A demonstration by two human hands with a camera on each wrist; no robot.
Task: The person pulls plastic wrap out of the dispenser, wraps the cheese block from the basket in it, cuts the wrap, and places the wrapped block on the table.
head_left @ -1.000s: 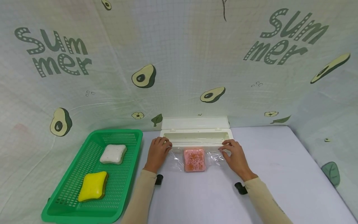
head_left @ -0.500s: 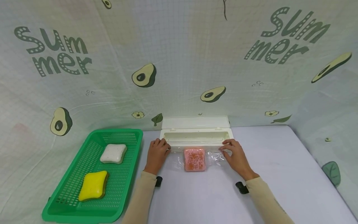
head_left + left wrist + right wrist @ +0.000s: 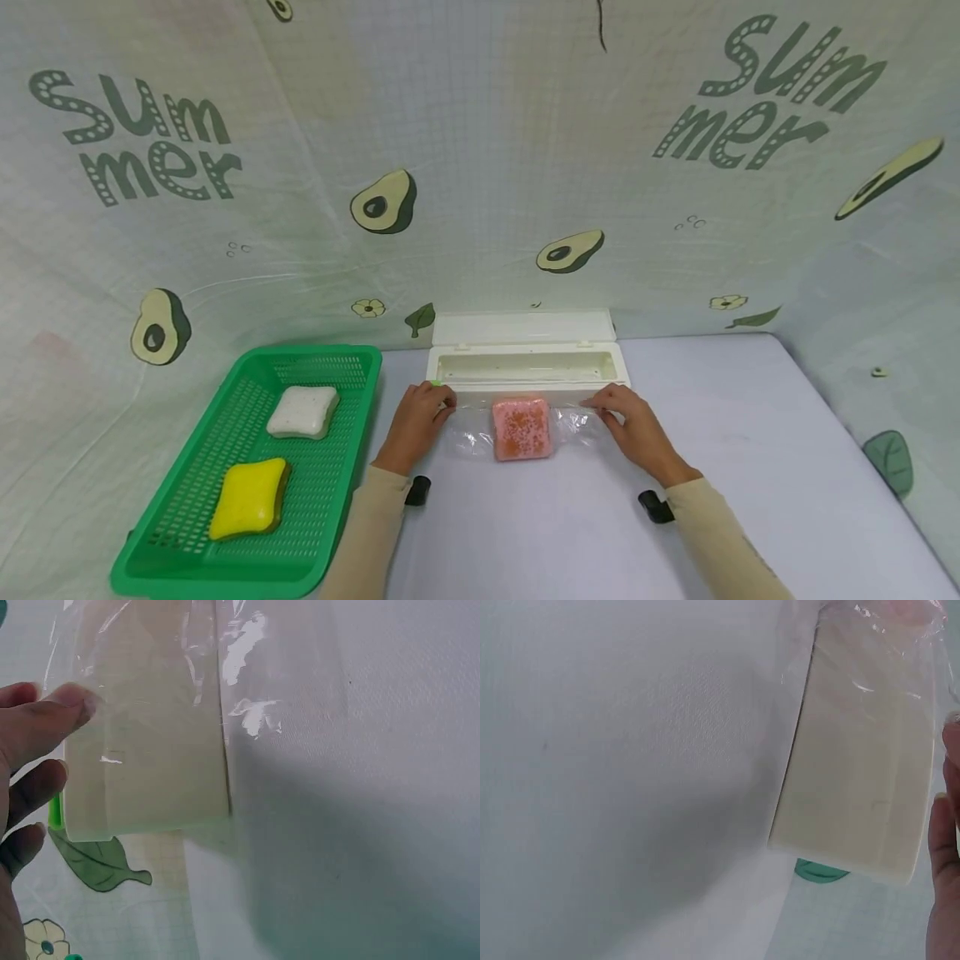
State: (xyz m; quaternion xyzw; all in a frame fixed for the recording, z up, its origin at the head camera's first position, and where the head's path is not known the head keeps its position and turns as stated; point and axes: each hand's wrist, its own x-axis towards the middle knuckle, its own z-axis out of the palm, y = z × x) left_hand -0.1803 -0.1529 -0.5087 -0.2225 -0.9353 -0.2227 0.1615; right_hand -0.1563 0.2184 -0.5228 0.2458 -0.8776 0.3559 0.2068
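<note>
A white cling film dispenser [image 3: 480, 397] stands at the back with its lid [image 3: 522, 327] raised. Clear cling film [image 3: 472, 435] lies across its front in the head view. A pink, square, toast-shaped piece [image 3: 522, 428] with orange mottling sits in the middle of the film. My left hand [image 3: 415, 422] pinches the film at the dispenser's left front; thumb and fingertip meet on the film [image 3: 161, 720] in the left wrist view. At the right front, my right hand [image 3: 633, 427] pinches the other side; only its fingers [image 3: 945, 832] show in the right wrist view.
A green perforated basket [image 3: 123, 558] stands on the left. It holds a white toast-shaped piece [image 3: 302, 412] and a yellow one [image 3: 250, 498]. A small green slider [image 3: 437, 383] shows on the dispenser's left edge. A printed cloth [image 3: 480, 167] hangs behind the table.
My left hand has shifted slightly down and left, uncovering the green slider on the dispenser. The right hand has lowered slightly at its fingertips. The pink piece stays in place.
</note>
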